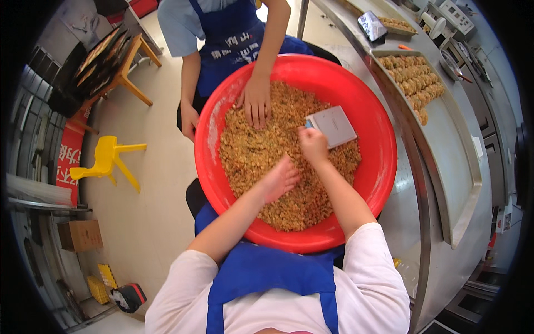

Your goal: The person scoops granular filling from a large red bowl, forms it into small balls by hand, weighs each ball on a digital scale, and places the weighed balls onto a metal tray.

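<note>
A wide red basin (374,167) is heaped with a crumbly golden-brown nut-like mixture (250,150). My right hand (313,146) is closed on the blue handle of a dough scraper (332,126), whose flat square metal blade rests over the right part of the mixture. Just left of it, my left hand (280,179) holds nothing; its fingers are stretched out over the mixture. Across from me, a co-worker's hand (257,103) lies on the far side of the mixture, and their other hand (189,120) is by the basin's left rim.
To the right, a steel counter (409,214) carries a long metal tray (453,150) with rows of shaped brown pieces (414,80). A phone (372,26) lies beyond it. On the left floor stand a yellow plastic chair (108,157), a wooden stand (129,75) with dark trays and a cardboard box (80,235).
</note>
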The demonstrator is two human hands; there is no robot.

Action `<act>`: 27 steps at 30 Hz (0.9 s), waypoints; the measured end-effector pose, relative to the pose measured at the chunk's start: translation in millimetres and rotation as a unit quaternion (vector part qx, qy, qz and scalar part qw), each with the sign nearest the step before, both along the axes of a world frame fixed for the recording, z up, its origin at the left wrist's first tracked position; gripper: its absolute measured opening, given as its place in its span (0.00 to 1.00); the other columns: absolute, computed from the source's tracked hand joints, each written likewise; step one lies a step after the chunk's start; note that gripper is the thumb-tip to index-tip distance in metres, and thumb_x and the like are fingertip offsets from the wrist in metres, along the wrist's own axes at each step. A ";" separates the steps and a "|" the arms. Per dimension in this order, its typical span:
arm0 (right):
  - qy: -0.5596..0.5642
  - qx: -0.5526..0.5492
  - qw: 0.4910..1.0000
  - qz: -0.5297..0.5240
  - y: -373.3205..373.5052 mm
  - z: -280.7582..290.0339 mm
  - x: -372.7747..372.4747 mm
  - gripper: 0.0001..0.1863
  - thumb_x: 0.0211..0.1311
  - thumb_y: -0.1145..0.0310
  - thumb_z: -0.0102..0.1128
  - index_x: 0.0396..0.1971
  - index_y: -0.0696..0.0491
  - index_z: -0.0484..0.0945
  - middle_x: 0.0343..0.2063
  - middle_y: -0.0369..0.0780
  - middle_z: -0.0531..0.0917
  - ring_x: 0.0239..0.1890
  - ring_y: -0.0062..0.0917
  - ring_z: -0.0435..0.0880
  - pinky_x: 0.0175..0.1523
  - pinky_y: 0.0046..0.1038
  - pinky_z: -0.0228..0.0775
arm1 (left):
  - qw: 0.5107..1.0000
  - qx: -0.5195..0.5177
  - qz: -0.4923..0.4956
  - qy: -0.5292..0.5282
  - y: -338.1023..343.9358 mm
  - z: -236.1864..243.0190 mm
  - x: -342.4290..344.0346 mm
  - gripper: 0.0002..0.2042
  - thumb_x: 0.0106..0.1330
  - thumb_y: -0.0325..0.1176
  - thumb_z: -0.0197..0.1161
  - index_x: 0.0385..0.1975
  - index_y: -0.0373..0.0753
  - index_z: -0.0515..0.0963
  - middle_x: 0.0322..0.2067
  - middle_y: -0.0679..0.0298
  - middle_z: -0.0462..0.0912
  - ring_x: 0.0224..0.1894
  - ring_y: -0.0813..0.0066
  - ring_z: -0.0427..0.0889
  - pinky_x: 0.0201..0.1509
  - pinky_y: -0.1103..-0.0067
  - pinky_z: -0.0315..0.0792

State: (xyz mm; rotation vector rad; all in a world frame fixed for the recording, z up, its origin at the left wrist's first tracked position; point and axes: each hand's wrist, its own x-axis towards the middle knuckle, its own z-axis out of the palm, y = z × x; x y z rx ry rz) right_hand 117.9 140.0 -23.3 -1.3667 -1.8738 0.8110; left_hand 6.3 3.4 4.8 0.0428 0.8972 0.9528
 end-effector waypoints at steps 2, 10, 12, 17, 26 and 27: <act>-0.025 0.038 0.997 -0.067 41.9 -16.1 28.8 0.19 0.65 0.55 0.56 0.29 0.58 0.81 0.35 0.48 0.83 0.38 0.44 0.81 0.39 0.41 0.70 | 0.920 0.176 -0.145 0.320 -7.6 0.3 4.5 0.37 0.68 0.60 0.48 0.67 0.36 0.59 0.63 0.48 0.66 0.64 0.56 0.67 0.68 0.65 0.60; -0.073 0.031 0.990 0.115 -0.9 16.4 30.3 0.20 0.60 0.63 0.57 0.47 0.62 0.76 0.44 0.53 0.80 0.50 0.46 0.77 0.54 0.40 0.69 | 0.403 0.354 -0.419 0.732 -44.2 12.6 14.4 0.28 0.64 0.48 0.60 0.61 0.41 0.67 0.60 0.48 0.66 0.63 0.50 0.66 0.64 0.65 0.65; -0.135 0.064 0.949 0.277 -39.5 31.6 27.7 0.15 0.55 0.62 0.61 0.35 0.58 0.83 0.42 0.49 0.82 0.47 0.41 0.80 0.52 0.39 0.71 | 0.436 0.345 -0.479 0.680 -43.4 11.4 16.7 0.22 0.62 0.47 0.61 0.52 0.42 0.76 0.52 0.53 0.73 0.56 0.53 0.72 0.58 0.66 0.70; -0.108 0.111 0.961 0.228 -64.5 9.4 28.3 0.10 0.53 0.64 0.64 0.30 0.56 0.84 0.37 0.43 0.83 0.46 0.37 0.79 0.55 0.38 0.69 | 0.432 0.379 -0.486 0.658 -36.7 12.8 13.8 0.13 0.60 0.40 0.62 0.41 0.43 0.81 0.39 0.56 0.77 0.45 0.57 0.78 0.50 0.65 0.73; -0.121 0.102 0.958 0.240 -62.1 14.1 26.9 0.09 0.54 0.66 0.64 0.31 0.55 0.83 0.35 0.42 0.83 0.43 0.37 0.79 0.53 0.38 0.69 | 0.573 0.407 -0.399 0.589 -31.6 -3.2 1.3 0.07 0.58 0.31 0.62 0.34 0.39 0.80 0.32 0.54 0.81 0.39 0.54 0.80 0.46 0.64 0.74; -0.118 0.104 0.960 0.232 -61.9 17.3 26.9 0.09 0.55 0.66 0.63 0.31 0.55 0.83 0.35 0.41 0.83 0.43 0.37 0.79 0.53 0.38 0.69 | 0.607 0.391 -0.385 0.575 -28.4 4.9 1.1 0.07 0.60 0.32 0.62 0.35 0.39 0.80 0.33 0.54 0.82 0.40 0.54 0.80 0.46 0.64 0.73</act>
